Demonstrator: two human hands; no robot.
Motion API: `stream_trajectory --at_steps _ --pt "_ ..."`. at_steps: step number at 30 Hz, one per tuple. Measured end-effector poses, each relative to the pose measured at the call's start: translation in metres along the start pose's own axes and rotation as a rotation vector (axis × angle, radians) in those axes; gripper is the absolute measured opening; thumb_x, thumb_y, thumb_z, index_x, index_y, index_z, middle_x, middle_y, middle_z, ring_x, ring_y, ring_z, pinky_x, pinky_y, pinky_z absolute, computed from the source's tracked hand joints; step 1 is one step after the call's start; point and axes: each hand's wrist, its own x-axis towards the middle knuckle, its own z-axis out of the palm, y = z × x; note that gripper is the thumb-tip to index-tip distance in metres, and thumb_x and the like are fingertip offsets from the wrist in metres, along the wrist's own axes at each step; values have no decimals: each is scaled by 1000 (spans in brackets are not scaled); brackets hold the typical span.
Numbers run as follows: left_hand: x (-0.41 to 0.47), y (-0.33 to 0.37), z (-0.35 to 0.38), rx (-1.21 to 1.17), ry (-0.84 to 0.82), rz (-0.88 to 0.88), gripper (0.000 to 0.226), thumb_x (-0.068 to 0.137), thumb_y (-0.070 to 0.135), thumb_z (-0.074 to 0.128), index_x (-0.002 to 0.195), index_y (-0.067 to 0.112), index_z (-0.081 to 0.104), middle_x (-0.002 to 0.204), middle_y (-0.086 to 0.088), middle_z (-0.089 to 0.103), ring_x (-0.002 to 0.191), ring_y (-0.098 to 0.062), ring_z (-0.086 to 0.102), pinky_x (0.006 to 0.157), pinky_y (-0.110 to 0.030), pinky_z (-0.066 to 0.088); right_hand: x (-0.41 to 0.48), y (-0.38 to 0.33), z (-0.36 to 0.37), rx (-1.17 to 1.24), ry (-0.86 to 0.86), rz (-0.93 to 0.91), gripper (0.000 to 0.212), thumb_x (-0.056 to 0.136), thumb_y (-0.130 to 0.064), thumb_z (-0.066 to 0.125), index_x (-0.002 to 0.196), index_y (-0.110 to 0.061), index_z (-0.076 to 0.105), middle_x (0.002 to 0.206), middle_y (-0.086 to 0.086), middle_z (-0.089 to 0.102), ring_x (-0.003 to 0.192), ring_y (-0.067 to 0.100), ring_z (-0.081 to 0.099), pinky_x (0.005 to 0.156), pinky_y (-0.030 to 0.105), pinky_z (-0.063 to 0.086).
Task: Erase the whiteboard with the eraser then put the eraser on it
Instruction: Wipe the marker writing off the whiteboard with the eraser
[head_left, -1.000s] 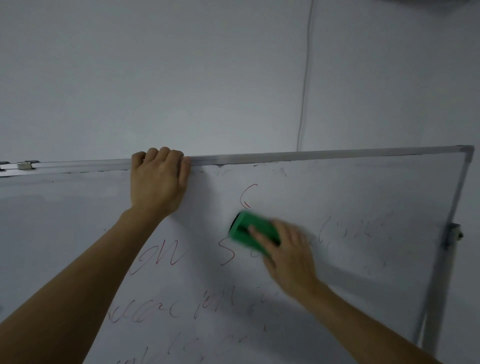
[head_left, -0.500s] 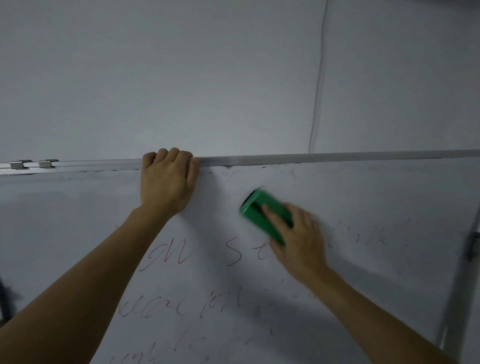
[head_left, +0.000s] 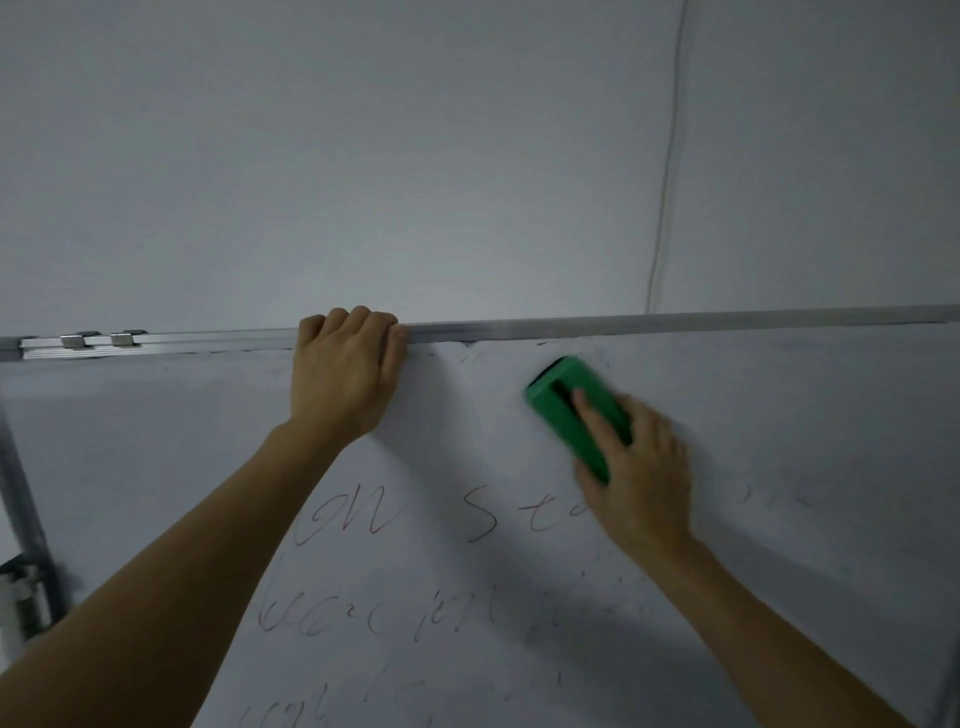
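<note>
The right hand (head_left: 641, 483) holds a green whiteboard eraser (head_left: 563, 400) flat against the whiteboard (head_left: 789, 447). Its fingers lie along the eraser's back, with one fingertip at the dark slot in the top. The thumb seems to run under the eraser's lower edge, so the block looks pinched from its sides, but the far side of the hold is hidden behind the hand. The eraser lies tilted, its free end pointing up and away from the wrist. That end is just below the aluminium top rail (head_left: 675, 323) and not touching it. Its outline is slightly blurred.

The left hand (head_left: 345, 379) grips the same rail, well to the left of the eraser. Its fingers curl over the top edge and the heel of the palm rests against the board face.

Below the eraser hand, between the two forearms, is red marker writing (head_left: 480, 519). One line sits just under the right thumb, its end covered by the hand, and fainter rows lower down are too smudged to read. To the right of the eraser hand the surface carries pale smears and faint traces.

Left of the left hand's grip, two small metal clips (head_left: 98, 339) sit on the rail, and a grey stand post (head_left: 23, 499) runs down the board's edge. Behind the board is a plain wall (head_left: 363, 156), with a thin cable (head_left: 667, 182) dropping behind the rail above and to the right of the eraser.
</note>
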Motion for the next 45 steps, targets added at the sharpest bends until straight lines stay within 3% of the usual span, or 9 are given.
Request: stream_trajectory --at_steps 5,13,19,23,28,33,38,42,45 --pt "0 6 5 7 26 0 44 99 38 30 98 13 66 88 -4 64 81 -26 53 84 -37 30 21 21 -9 43 95 363 87 77 -32 76 149 -29 27 131 22 44 111 39 45 85 50 47" --pt "-1 -7 -1 28 -20 44 45 100 39 29 104 11 64 92 -6 64 84 -27 54 85 -39 33 -51 -50 29 46 -153 -246 90 66 -18 83 141 -38 39 126 11 55 108 29 53 82 41 45" --pt "-17 -65 -34 47 5 -6 49 97 42 33 111 8 65 106 -13 64 98 -35 55 90 -43 35 13 14 -8 121 6 312 89 74 -28 77 147 -33 27 130 20 46 112 39 46 85 55 48" --pt "-23 -143 -69 170 7 -47 53 96 42 30 111 7 67 110 -18 64 105 -40 53 96 -45 32 30 -11 -9 208 93 486 85 81 -44 70 150 -34 21 135 16 43 118 35 45 87 53 49" --pt "-32 -231 -97 252 -97 0 55 98 44 24 98 10 68 95 -15 67 92 -39 57 95 -47 33 38 -115 20 227 160 434 79 84 -50 64 150 -31 24 134 15 44 120 33 44 89 53 48" --pt "-43 -270 -103 26 -101 34 45 101 40 33 104 8 65 95 -14 64 88 -36 55 72 -40 42 36 -242 51 239 201 362 76 85 -47 62 149 -26 28 137 15 43 119 31 44 90 48 48" --pt "-47 -275 -95 -75 -40 44 36 102 34 40 103 7 64 95 -14 63 91 -36 52 72 -42 41 -64 -348 108 189 39 164 76 85 -32 69 149 -28 28 148 14 37 129 33 41 102 45 43" --pt "-48 -281 -92 -83 -7 103 36 101 34 40 102 6 62 93 -14 61 88 -36 51 69 -40 39 -138 -358 130 165 -118 -65 95 76 -15 79 150 -37 23 150 9 34 130 31 42 93 52 49" --pt "-49 -285 -89 -90 5 115 36 101 34 39 103 6 62 94 -14 60 88 -35 51 69 -40 39 -95 -326 111 92 -32 3 73 81 -27 70 144 -32 34 144 12 42 127 34 44 93 54 51"
